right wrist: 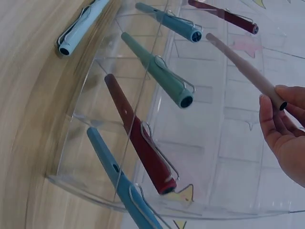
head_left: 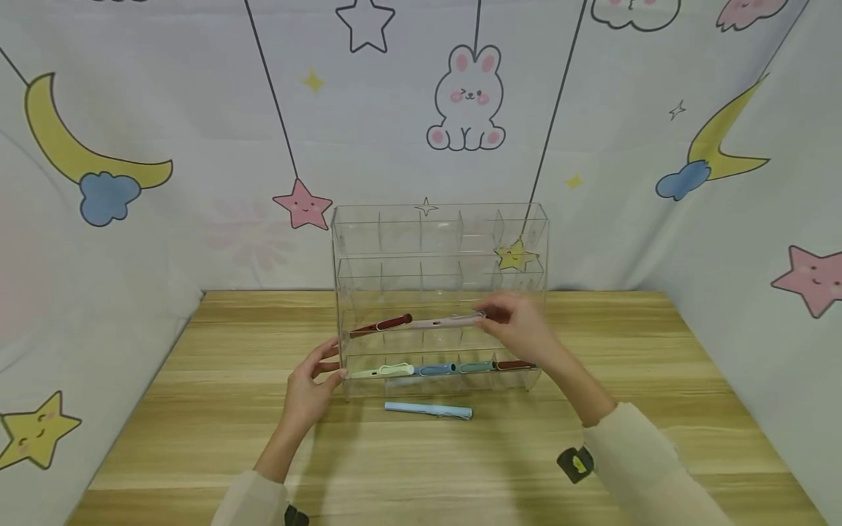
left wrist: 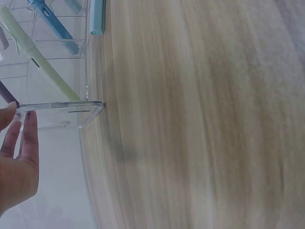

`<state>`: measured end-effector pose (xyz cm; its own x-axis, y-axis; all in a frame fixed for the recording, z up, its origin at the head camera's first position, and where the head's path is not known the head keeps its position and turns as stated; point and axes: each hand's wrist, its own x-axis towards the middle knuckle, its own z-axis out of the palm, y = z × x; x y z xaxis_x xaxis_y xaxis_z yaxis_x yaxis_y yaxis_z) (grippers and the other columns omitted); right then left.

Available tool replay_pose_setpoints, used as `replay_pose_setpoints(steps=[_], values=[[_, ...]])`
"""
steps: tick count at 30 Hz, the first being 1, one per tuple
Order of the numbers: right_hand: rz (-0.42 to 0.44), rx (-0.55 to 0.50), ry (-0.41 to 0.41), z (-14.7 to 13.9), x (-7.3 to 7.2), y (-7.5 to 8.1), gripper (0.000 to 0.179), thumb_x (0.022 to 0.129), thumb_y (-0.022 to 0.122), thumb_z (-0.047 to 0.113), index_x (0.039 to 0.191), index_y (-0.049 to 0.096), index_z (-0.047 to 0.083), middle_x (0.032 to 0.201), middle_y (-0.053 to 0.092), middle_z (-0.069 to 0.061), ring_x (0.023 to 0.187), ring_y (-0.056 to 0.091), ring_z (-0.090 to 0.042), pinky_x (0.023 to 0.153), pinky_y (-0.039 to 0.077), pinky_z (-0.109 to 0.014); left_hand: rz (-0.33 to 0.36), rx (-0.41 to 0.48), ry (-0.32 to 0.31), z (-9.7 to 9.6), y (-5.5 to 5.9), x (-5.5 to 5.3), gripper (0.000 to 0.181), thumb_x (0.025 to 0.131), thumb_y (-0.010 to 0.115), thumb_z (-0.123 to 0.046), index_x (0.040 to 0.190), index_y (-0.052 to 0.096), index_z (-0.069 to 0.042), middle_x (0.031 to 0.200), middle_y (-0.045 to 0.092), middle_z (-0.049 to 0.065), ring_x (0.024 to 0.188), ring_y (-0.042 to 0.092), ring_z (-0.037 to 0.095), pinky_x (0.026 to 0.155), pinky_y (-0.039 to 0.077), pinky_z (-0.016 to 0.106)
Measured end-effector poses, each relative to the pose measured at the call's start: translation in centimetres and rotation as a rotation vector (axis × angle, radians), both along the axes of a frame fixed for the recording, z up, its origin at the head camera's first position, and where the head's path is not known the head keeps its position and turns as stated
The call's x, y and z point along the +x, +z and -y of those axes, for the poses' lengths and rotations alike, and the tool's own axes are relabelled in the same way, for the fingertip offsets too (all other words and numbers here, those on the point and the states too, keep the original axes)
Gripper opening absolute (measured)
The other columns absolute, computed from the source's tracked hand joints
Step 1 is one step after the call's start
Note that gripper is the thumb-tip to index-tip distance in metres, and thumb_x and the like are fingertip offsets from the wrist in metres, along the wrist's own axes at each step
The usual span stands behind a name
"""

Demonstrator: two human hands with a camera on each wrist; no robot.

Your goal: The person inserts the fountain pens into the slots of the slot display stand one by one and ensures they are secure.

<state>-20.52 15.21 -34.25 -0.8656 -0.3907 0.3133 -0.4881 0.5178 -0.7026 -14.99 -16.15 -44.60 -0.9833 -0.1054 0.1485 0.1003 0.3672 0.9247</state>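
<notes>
A clear acrylic rack [head_left: 440, 256] with tiered shelves stands on the table. My right hand [head_left: 520, 325] pinches the capped end of a pale pink pen [right wrist: 245, 71], which slants at the second-lowest shelf beside a dark red pen [head_left: 384, 324]. With thumb and fingers, my left hand [head_left: 312, 383] holds the rack's left side panel [left wrist: 62, 106]. Along the bottom shelf lie a pale green pen [head_left: 388, 371], a blue pen [head_left: 434, 370], a green pen [head_left: 476, 367], another dark red pen [right wrist: 143, 148] and a teal-blue pen [right wrist: 126, 191]; the right wrist hides that last one in the head view.
A light blue pen [head_left: 427, 410] lies on the wooden table [head_left: 421, 475] in front of the rack. Behind stands a pale printed cloth [head_left: 395, 146] with moons, stars and a rabbit, and it also runs along both sides.
</notes>
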Motion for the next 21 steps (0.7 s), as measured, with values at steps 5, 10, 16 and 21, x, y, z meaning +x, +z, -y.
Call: replay_pose_setpoints(steps=[5,10,16,21], values=[[0.022,-0.009,-0.023,1.5,-0.1,-0.5,0.019,0.081,0.067,0.003,0.099,0.066,-0.002,0.088,0.063,-0.009,0.076,0.059,-0.018,0.065,0.050,-0.027,0.007,-0.002,-0.002,0.0,0.0,0.0,0.055,0.080,0.064,0.009,0.131,0.047,-0.005,0.120,0.055,0.019,0.099,0.058,0.033,0.070,0.050,0.024],[0.064,-0.043,-0.028,2.8,-0.2,-1.0,0.021,0.083,0.065,0.004,0.103,0.065,-0.002,0.089,0.063,-0.009,0.077,0.059,-0.019,0.067,0.050,-0.029,0.009,-0.004,-0.002,0.1,-0.1,0.0,0.055,0.080,0.064,0.008,0.131,0.047,-0.006,0.120,0.054,0.018,0.099,0.058,0.033,0.070,0.050,0.024],[0.074,-0.053,-0.056,3.9,-0.4,-1.5,0.020,0.085,0.065,0.007,0.103,0.066,0.002,0.089,0.064,-0.007,0.076,0.060,-0.018,0.066,0.051,-0.029,0.006,-0.004,-0.001,0.1,-0.2,-0.1,0.055,0.080,0.064,0.008,0.130,0.048,-0.006,0.120,0.055,0.018,0.098,0.058,0.032,0.070,0.050,0.024],[0.046,-0.063,-0.053,4.3,-0.6,-2.0,0.018,0.084,0.065,0.005,0.102,0.066,0.001,0.089,0.065,-0.008,0.076,0.061,-0.018,0.066,0.051,-0.028,0.000,-0.005,-0.002,0.1,-0.2,-0.2,0.055,0.080,0.064,0.008,0.130,0.048,-0.005,0.120,0.055,0.018,0.098,0.059,0.032,0.069,0.049,0.022]])
